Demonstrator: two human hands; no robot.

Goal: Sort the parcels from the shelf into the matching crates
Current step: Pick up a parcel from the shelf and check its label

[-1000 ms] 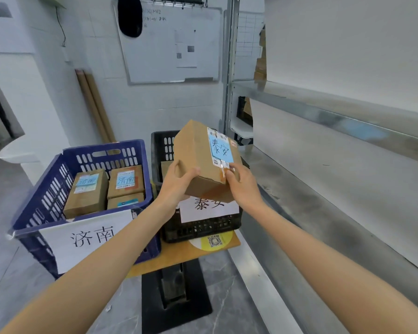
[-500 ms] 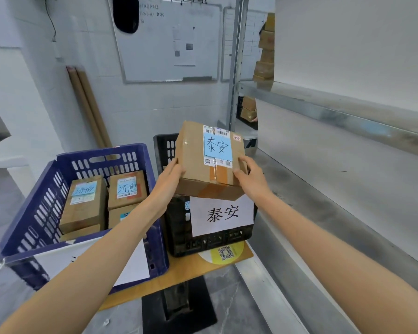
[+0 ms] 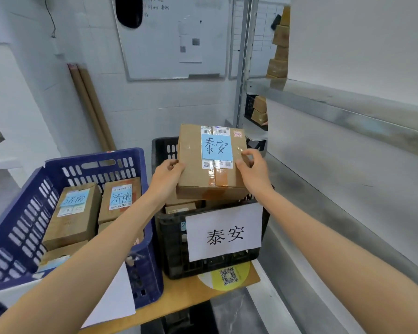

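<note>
— What's in the grip?

— A cardboard box (image 3: 191, 155), held from both sides. The left hand (image 3: 165, 173) is curled round its left edge, and the right hand (image 3: 252, 169) pinches the right edge, thumb on the top face and fingers bent over the corner.

— And where is the box?

— Flat and level over the black crate (image 3: 171, 239), near that crate's front. More boxes (image 3: 180, 208) lie in the crate right under it. I can't tell whether it rests on them or hangs just above.

— Any marking?

— A blue label (image 3: 216, 148) with two handwritten characters sits on top, among barcode stickers. The white sign (image 3: 225, 233) on the front of the black crate carries the same two characters in print.

— What's beside it?

— A blue crate (image 3: 17, 227) just to the left, almost touching the black one. Inside are several brown boxes; two of them (image 3: 71, 213) (image 3: 120, 201) show blue labels with other characters. A white sheet (image 3: 116, 302) hangs on its front, mostly hidden by the left forearm.

— And under them?

— Both crates stand on a wooden tabletop (image 3: 179, 292) with a yellow sticker (image 3: 227, 277) bearing a square code. A metal shelf (image 3: 348, 104) runs along the right. A whiteboard (image 3: 174, 37) hangs on the far wall, with two cardboard tubes (image 3: 89, 104) leaning next to it.
</note>
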